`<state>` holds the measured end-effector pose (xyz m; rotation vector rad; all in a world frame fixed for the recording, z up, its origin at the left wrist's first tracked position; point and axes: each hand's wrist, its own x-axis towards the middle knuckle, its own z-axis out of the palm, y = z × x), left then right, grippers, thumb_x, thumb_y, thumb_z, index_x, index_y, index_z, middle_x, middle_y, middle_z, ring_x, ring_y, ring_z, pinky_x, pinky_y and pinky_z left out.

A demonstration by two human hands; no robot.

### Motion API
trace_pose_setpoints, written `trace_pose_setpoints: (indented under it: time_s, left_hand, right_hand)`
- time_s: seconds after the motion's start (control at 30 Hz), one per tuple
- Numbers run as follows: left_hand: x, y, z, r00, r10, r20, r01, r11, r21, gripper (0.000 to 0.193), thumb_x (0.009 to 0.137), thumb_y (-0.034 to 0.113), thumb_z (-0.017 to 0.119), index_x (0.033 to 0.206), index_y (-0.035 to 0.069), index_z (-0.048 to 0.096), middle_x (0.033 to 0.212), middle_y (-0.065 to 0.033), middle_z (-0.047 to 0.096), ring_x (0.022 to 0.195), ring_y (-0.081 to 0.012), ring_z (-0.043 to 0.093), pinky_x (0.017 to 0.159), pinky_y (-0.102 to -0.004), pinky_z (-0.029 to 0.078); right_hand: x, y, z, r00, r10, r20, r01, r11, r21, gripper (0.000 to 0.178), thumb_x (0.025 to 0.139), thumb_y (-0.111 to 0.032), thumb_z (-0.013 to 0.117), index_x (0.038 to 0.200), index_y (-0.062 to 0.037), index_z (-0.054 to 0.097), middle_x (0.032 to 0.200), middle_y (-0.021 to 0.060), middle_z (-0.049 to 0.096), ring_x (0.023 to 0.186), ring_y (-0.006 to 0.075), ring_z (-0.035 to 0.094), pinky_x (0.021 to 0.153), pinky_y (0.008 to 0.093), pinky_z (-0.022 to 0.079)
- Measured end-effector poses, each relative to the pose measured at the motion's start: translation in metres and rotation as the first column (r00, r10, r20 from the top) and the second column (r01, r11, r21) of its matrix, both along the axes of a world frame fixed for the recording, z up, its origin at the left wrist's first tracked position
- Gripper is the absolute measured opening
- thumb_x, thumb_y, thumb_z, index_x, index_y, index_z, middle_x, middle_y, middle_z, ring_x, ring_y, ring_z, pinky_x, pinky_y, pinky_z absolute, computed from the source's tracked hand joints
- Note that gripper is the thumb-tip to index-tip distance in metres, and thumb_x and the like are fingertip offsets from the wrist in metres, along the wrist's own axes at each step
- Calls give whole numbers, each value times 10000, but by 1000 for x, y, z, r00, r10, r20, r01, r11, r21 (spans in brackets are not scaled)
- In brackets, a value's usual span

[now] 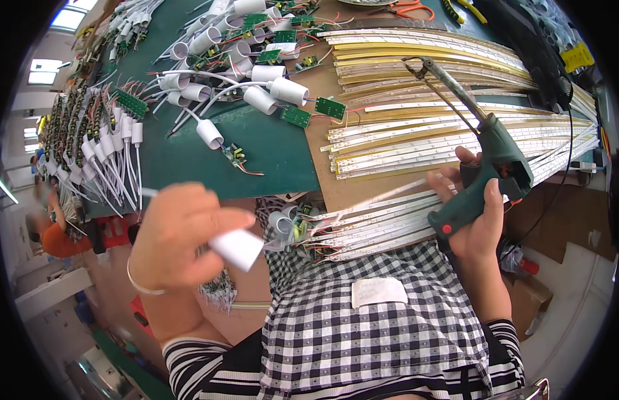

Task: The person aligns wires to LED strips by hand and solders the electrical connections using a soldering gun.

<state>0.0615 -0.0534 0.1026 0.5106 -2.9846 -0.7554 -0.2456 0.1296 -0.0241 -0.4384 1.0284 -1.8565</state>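
Note:
In my left hand (179,237), slightly blurred, is a white plastic tube (239,249) with a white cable behind it. The fingers close round the tube, whose mouth points down and right. My right hand (476,213) is wrapped round the green handle of a soldering gun (493,157). Its metal barrel points up and left, over the strips on the table. A blurred pale strip (389,197) runs up to my right fingertips; whether they grip it is unclear. Just below lie several white LED strips (383,230) across my lap, with wired circuit boards at their left ends.
White tubes with cables and green circuit boards (296,117) are heaped on the green table (276,157). LED strip bundles (416,57) lie at right on brown board. More wired tubes (109,143) hang at the left edge. A black cord (566,160) trails down at right. Another person (59,233) sits far left.

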Motion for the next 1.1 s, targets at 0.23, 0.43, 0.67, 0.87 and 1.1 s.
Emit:
trace_pose_setpoints:
  time_s: [0.23,0.43,0.67,0.87,1.1]
  left_hand:
    - [27,33,-54,985,167,46,-173,961,216,357,627,70,602,979,48,657,935,-90,608,869,-294,533,804,-390,437]
    - [-15,67,-98,951,247,-185,-221,964,149,455,766,268,690,1173,103,571,1141,-93,554,1067,-313,506,952,-433,375]
    - [-18,93,-135,954,235,-187,-196,959,203,473,759,417,701,1131,137,621,1171,-81,532,1090,-282,464,964,-417,342]
    - [-17,47,-70,801,337,-495,-248,939,239,422,793,475,650,952,84,674,1133,-119,582,1044,-314,497,941,-450,376]
    - [-44,54,-5,299,365,-882,340,822,456,462,928,578,378,1073,156,496,991,-73,624,1031,-262,497,918,-443,341]
  right_hand:
    - [1,-7,12,1000,-17,-25,17,1000,-5,542,920,-348,533,1342,-56,361,1302,153,451,1066,264,561,953,525,460]
    - [3,7,2,998,-38,-44,37,999,-6,542,920,-352,532,1340,-55,358,1295,149,457,1056,254,560,957,529,456]
    - [-2,12,2,1000,15,-17,-15,1000,3,476,930,-396,512,1297,-112,405,1315,106,440,1078,235,550,967,539,441]
    - [2,15,8,998,-19,62,19,1000,9,478,939,-417,491,1295,-110,399,1333,104,420,1052,210,550,959,525,454]
    - [-1,15,18,998,-61,17,62,996,-71,542,943,-438,471,1353,-111,332,1325,118,431,1014,220,571,888,542,507]
